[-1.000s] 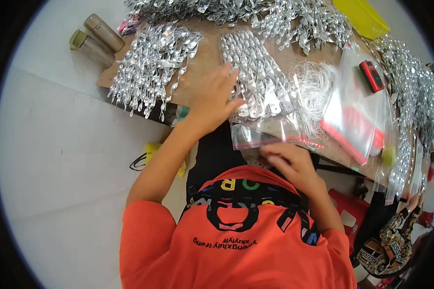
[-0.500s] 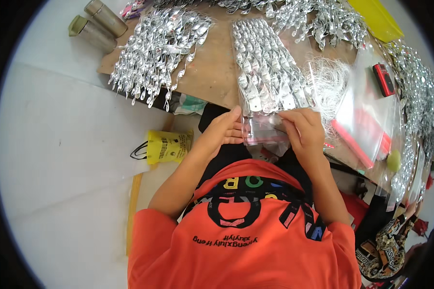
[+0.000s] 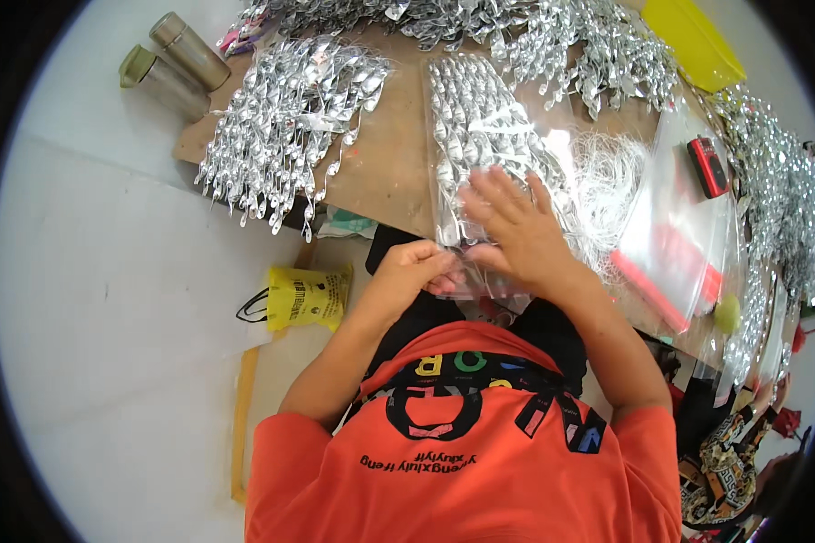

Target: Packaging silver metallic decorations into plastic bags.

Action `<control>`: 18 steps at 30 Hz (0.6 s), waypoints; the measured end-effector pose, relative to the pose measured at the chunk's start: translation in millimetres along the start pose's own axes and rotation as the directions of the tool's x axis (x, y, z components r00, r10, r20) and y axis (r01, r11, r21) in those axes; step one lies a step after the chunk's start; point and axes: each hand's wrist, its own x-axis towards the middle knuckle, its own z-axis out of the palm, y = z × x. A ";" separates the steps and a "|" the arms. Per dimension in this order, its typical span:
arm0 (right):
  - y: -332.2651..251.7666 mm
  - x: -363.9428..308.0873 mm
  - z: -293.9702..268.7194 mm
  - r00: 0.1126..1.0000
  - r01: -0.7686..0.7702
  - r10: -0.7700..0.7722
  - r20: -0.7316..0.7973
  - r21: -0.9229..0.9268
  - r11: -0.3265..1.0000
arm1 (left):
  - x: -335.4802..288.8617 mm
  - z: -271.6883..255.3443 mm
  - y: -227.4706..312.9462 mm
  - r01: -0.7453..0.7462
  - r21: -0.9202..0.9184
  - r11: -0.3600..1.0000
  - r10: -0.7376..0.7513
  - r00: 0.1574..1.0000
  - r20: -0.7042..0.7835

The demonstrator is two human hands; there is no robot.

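Note:
A clear plastic bag (image 3: 445, 195) filled with rows of silver twisted spiral strips (image 3: 469, 100) lies at the table's front edge. Its mouth end hangs over the edge toward me. My left hand (image 3: 423, 270) pinches the bag's near left corner between thumb and fingers. Above the bag's near part, my right hand (image 3: 516, 222) is spread flat, palm down, over the strips. Whether its palm presses on the plastic I cannot tell.
More silver strips (image 3: 285, 127) lie on the left. White string (image 3: 607, 176), clear bags with red edges (image 3: 661, 281) and a small red device (image 3: 707, 167) are at right. Two bottles (image 3: 188, 52) stand at far left; a yellow bag (image 3: 306, 297) is below the table.
My right hand has left the bag's mouth and spread out over the strips. The left hand has gone from open beside the bag to closed on its corner.

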 end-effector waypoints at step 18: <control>-1.4 29.1 13.1 0.988 -0.114 0.108 -0.107 -0.054 0.992 | 4.8 -11.0 -1.9 -0.037 0.082 0.996 0.036 0.999 0.018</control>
